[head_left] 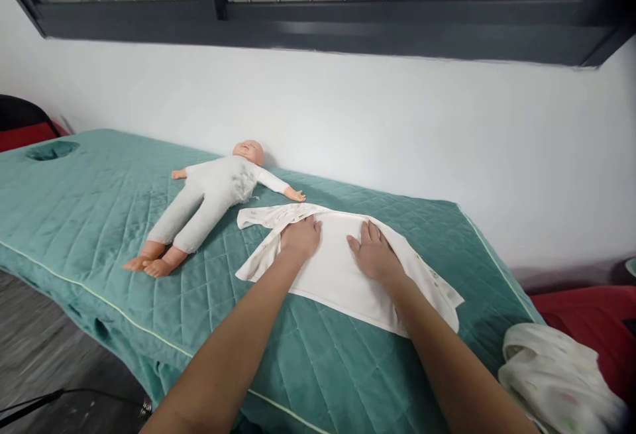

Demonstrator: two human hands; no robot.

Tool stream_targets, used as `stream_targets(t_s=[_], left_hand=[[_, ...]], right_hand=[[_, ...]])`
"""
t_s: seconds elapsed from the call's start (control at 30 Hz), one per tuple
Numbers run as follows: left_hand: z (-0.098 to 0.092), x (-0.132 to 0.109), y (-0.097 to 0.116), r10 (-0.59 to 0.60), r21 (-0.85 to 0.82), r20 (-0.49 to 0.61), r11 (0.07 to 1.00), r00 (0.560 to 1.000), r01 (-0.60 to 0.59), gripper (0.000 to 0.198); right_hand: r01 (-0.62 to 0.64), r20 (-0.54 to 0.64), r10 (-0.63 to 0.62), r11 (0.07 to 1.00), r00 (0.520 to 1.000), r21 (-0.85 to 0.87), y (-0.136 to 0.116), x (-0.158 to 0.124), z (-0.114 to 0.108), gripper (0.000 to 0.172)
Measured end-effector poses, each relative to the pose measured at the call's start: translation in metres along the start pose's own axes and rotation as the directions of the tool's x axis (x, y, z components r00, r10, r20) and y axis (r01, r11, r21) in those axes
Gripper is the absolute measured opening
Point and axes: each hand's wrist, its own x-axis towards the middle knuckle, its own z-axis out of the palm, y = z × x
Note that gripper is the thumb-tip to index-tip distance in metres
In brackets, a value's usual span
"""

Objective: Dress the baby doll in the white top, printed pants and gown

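A small white baby garment (328, 268) lies spread on the green quilted bed cover, its front opened to both sides and a patterned print on its outer side. My left hand (301, 236) rests on its left part, fingers stretched and partly under the folded edge. My right hand (376, 254) lies on the right part with its fingers spread against the cloth. Just left of the garment a baby doll (218, 182) in a white body suit lies on its back, legs toward the near left. One doll hand is close to the garment's upper edge.
The green quilted cover (99, 202) drapes over a bed with a hole at its far left. Behind stand a white wall (372, 116) and a dark window frame (308, 26). At the lower right, bunched white cloth (556, 368) lies by a red chair (591, 315).
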Motion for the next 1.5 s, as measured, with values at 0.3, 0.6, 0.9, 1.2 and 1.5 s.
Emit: stream_targets(t_s=[0.3,0.6,0.9,1.2,1.5], left_hand=[[-0.024,-0.073,-0.009,0.204,-0.312,-0.277,0.905,0.939,-0.288,0.033],[-0.059,-0.078,-0.115,-0.249,-0.541,-0.295,0.839,0.923,0.053,0.041],[-0.053,-0.017,-0.127,-0.099,-0.294,-0.317,0.956,0.943,0.001,0.046],[-0.045,-0.025,-0.135,-0.205,-0.144,-0.444,0.977,0.872,0.156,0.033],[-0.052,-0.110,-0.113,0.045,-0.196,-0.626,0.957,0.779,-0.212,0.021]], right_hand=[[0.178,-0.121,-0.190,0.978,0.974,-0.109,-0.046,-0.024,-0.016,0.055],[0.073,-0.020,-0.072,0.894,0.997,0.443,-0.125,0.014,-0.009,0.049],[0.110,-0.078,-0.099,0.981,0.992,0.159,-0.137,0.008,-0.001,0.037],[0.213,-0.147,-0.178,0.937,0.973,0.278,-0.129,0.010,0.007,0.034],[0.211,-0.208,-0.142,0.907,0.968,0.364,-0.129,0.017,0.010,0.045]])
